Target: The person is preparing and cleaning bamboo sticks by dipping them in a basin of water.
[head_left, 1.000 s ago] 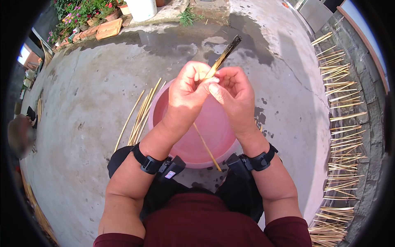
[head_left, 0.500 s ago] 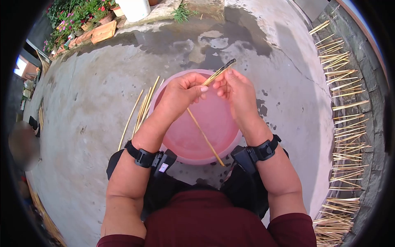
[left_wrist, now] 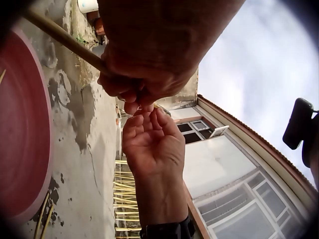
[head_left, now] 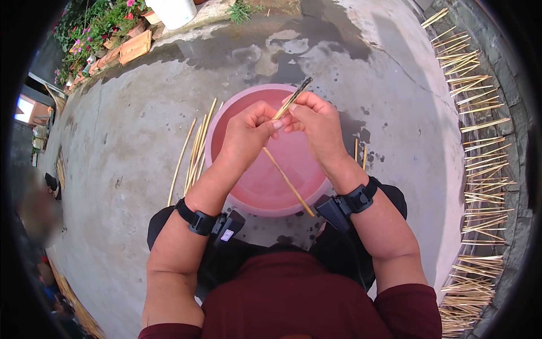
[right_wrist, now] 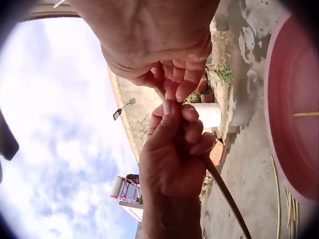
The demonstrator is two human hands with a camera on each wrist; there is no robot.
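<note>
A thin straw-coloured stick (head_left: pixel 292 102) with a blackened tip slants between my hands above the pink basin (head_left: pixel 215 113). My left hand (head_left: pixel 245 133) grips it behind the dark end. Its rest is hidden under that hand in the head view, but in the right wrist view the stick (right_wrist: pixel 225 192) runs on past the left hand. My right hand (head_left: pixel 317 131) pinches near the tip with thumb and fingers, and the fingertips of both hands almost meet. Below them, a second stick (head_left: pixel 289 182) lies slantwise across the basin and its near rim.
Several long sticks (head_left: pixel 198 148) lie left of the basin, and two short ends (head_left: pixel 365 157) show at its right. Bundles of sticks (head_left: pixel 477 169) lean in a row along the right wall. Flower pots (head_left: pixel 135 29) and a white bucket (head_left: pixel 172 12) stand at the far left.
My right fingers came off the tip half a second ago and now close on the stick again. Both hands have come down from a higher, tighter hold. The head view has shifted slightly.
</note>
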